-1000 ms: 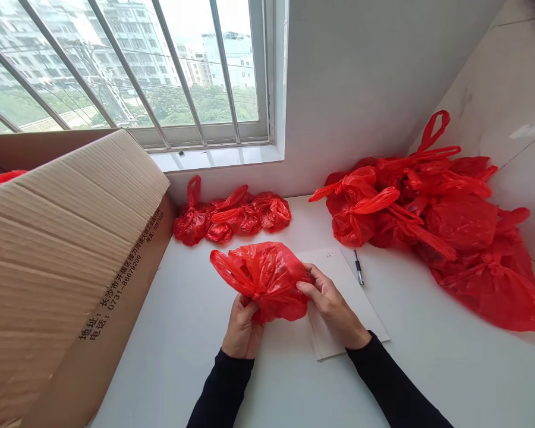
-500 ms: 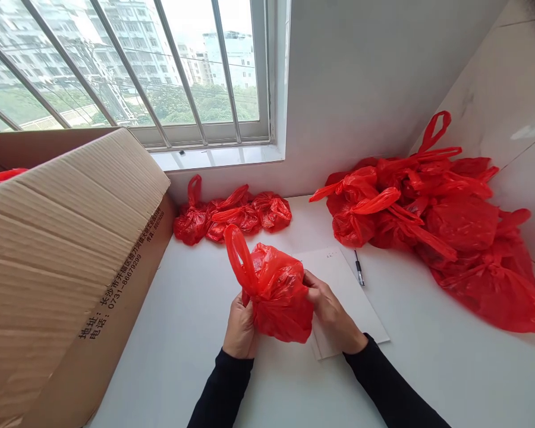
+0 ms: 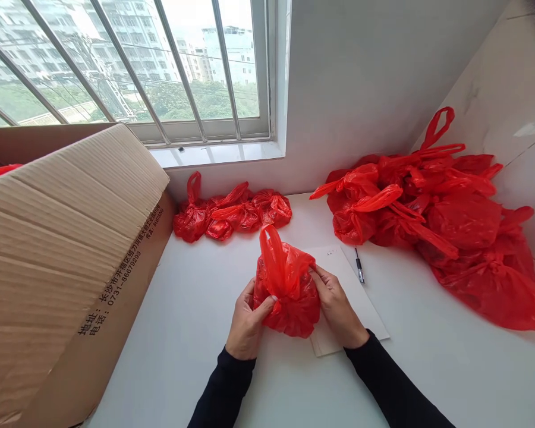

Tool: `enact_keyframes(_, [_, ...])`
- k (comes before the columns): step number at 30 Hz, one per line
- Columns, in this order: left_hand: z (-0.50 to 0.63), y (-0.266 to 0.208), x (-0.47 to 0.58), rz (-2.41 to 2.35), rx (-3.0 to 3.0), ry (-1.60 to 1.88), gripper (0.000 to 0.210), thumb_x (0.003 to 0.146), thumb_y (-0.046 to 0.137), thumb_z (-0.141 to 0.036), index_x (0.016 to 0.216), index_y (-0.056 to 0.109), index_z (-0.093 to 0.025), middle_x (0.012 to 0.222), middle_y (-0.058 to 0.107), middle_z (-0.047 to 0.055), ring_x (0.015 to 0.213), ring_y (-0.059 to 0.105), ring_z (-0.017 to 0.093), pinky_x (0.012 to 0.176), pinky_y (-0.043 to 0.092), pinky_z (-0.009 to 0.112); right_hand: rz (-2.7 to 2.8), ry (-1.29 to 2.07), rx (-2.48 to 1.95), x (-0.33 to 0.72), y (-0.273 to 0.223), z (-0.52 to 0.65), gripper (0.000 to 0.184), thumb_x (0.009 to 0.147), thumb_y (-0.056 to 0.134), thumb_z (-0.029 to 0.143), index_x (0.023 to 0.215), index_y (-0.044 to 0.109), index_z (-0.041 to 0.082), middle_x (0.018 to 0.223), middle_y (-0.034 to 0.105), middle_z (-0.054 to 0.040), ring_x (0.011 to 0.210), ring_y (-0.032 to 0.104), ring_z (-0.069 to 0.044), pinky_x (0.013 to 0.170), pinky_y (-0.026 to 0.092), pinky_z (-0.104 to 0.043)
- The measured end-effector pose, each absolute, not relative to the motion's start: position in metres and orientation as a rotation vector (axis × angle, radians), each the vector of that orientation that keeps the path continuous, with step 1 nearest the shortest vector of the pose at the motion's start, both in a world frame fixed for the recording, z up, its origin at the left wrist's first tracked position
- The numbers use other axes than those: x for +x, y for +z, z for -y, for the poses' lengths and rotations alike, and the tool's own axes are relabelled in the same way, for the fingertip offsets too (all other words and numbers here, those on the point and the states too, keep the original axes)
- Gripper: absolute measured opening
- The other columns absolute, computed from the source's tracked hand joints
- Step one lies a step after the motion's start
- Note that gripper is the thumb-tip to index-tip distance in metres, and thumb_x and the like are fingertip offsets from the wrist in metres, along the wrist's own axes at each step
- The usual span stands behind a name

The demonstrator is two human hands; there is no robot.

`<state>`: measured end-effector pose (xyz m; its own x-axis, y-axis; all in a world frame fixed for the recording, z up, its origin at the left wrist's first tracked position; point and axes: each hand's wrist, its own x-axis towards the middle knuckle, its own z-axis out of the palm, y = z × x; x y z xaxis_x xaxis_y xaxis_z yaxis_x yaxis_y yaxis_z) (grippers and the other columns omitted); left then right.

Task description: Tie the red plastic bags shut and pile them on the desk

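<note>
Between my two hands, above the white table [image 3: 182, 333], is a knotted red plastic bag [image 3: 289, 297] with its handle loop pointing up. My left hand [image 3: 247, 318] grips its left side, the thumb pressed on the front near the knot. On the right edge, my right hand [image 3: 336, 303] pinches the plastic between thumb and fingers. What the bag contains cannot be made out through the film. Partly behind the bag and my right hand lies white paper [image 3: 356, 309] with small handwriting at its top. A black pen [image 3: 359, 266] rests by the paper's right edge.
An open cardboard box [image 3: 80, 238] with printed characters stands at the left, some red plastic inside. Several small tied red bags [image 3: 232, 211] sit along the wall below the barred window [image 3: 196, 71]. A large heap of red bags [image 3: 446, 220] fills the right back corner.
The bag has turned in my hands: its loop has swung from the left to nearly upright. My left thumb has come onto the bag's front, and my right hand has shifted slightly.
</note>
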<state>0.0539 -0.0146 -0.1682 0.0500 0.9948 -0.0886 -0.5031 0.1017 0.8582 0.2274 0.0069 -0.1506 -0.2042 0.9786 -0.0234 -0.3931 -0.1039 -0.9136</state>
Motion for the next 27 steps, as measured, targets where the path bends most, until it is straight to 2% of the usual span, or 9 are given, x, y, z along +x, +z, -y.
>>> enact_keyframes(4, [0.01, -0.172, 0.05, -0.941, 0.664, 1.461, 0.043, 0.07, 0.09, -0.032, 0.108, 0.073, -0.023, 0.101, 0.077, 0.003, 0.095, 0.072, 0.024, 0.086, 0.057, 0.033, 1.016, 1.622, -0.827, 0.225, -0.143, -0.002, 0.041, 0.103, 0.051, 0.052, 0.135, 0.061, 0.03, 0.128, 0.067, -0.0048, 0.115, 0.062, -0.024, 0.1, 0.05, -0.037])
enact_keyframes(6, [0.009, -0.172, 0.048, -0.964, 0.603, 1.491, 0.043, 0.067, 0.092, -0.034, 0.104, 0.074, -0.022, 0.095, 0.077, 0.003, 0.091, 0.072, 0.023, 0.085, 0.057, 0.034, 1.057, 1.669, -0.797, 0.224, -0.143, -0.002, 0.044, 0.1, 0.058, 0.049, 0.14, 0.056, 0.03, 0.131, 0.066, -0.0051, 0.117, 0.063, -0.024, 0.102, 0.05, -0.038])
enact_keyframes(9, [0.01, -0.169, 0.048, -0.951, 0.565, 1.453, 0.041, 0.07, 0.09, -0.041, 0.1, 0.075, -0.019, 0.094, 0.077, 0.006, 0.092, 0.072, 0.025, 0.086, 0.058, 0.036, 1.128, 1.631, -0.777, 0.225, -0.147, -0.004, 0.04, 0.096, 0.068, 0.041, 0.132, 0.06, 0.026, 0.128, 0.067, -0.0061, 0.116, 0.063, -0.024, 0.102, 0.051, -0.037])
enact_keyframes(13, [0.014, -0.163, 0.052, -0.877, 0.619, 1.286, 0.04, 0.081, 0.08, -0.045, 0.11, 0.074, -0.018, 0.105, 0.077, 0.011, 0.098, 0.072, 0.028, 0.09, 0.057, 0.04, 1.159, 1.56, -0.805, 0.228, -0.153, -0.008, 0.029, 0.098, 0.064, 0.037, 0.124, 0.066, 0.023, 0.121, 0.069, -0.0064, 0.111, 0.064, -0.023, 0.098, 0.052, -0.035])
enact_keyframes(16, [0.015, -0.164, 0.052, -0.865, 0.685, 1.225, 0.038, 0.076, 0.085, -0.038, 0.106, 0.075, -0.016, 0.104, 0.077, 0.012, 0.096, 0.072, 0.03, 0.089, 0.056, 0.041, 1.176, 1.524, -0.86, 0.229, -0.156, -0.009, 0.029, 0.099, 0.061, 0.039, 0.123, 0.066, 0.024, 0.119, 0.07, -0.0064, 0.108, 0.065, -0.024, 0.094, 0.053, -0.035])
enact_keyframes(20, [0.013, -0.168, 0.05, -0.924, 0.648, 1.338, 0.036, 0.069, 0.09, -0.03, 0.099, 0.076, -0.015, 0.096, 0.078, 0.01, 0.096, 0.072, 0.031, 0.09, 0.056, 0.041, 1.217, 1.453, -0.905, 0.226, -0.158, -0.01, 0.034, 0.098, 0.063, 0.044, 0.125, 0.064, 0.025, 0.121, 0.068, -0.0063, 0.113, 0.063, -0.024, 0.1, 0.051, -0.037])
enact_keyframes(22, [0.012, -0.168, 0.049, -0.922, 0.617, 1.383, 0.038, 0.068, 0.091, -0.03, 0.1, 0.076, -0.015, 0.096, 0.078, 0.009, 0.097, 0.072, 0.032, 0.09, 0.057, 0.042, 1.235, 1.507, -0.884, 0.225, -0.157, -0.009, 0.034, 0.096, 0.066, 0.044, 0.124, 0.063, 0.024, 0.117, 0.069, -0.0058, 0.109, 0.063, -0.023, 0.098, 0.051, -0.037])
enact_keyframes(25, [0.012, -0.167, 0.049, -0.911, 0.571, 1.381, 0.037, 0.068, 0.091, -0.032, 0.097, 0.076, -0.014, 0.095, 0.078, 0.01, 0.096, 0.072, 0.031, 0.086, 0.058, 0.041, 1.223, 1.576, -0.849, 0.225, -0.155, -0.008, 0.028, 0.094, 0.069, 0.044, 0.11, 0.066, 0.022, 0.103, 0.069, -0.004, 0.098, 0.064, -0.021, 0.09, 0.053, -0.034])
enact_keyframes(27, [0.013, -0.165, 0.051, -0.903, 0.538, 1.365, 0.036, 0.073, 0.088, -0.037, 0.098, 0.075, -0.014, 0.095, 0.078, 0.01, 0.095, 0.072, 0.03, 0.085, 0.059, 0.039, 1.175, 1.578, -0.83, 0.225, -0.155, -0.007, 0.025, 0.095, 0.067, 0.045, 0.1, 0.065, 0.021, 0.097, 0.067, -0.0028, 0.092, 0.063, -0.02, 0.084, 0.052, -0.032])
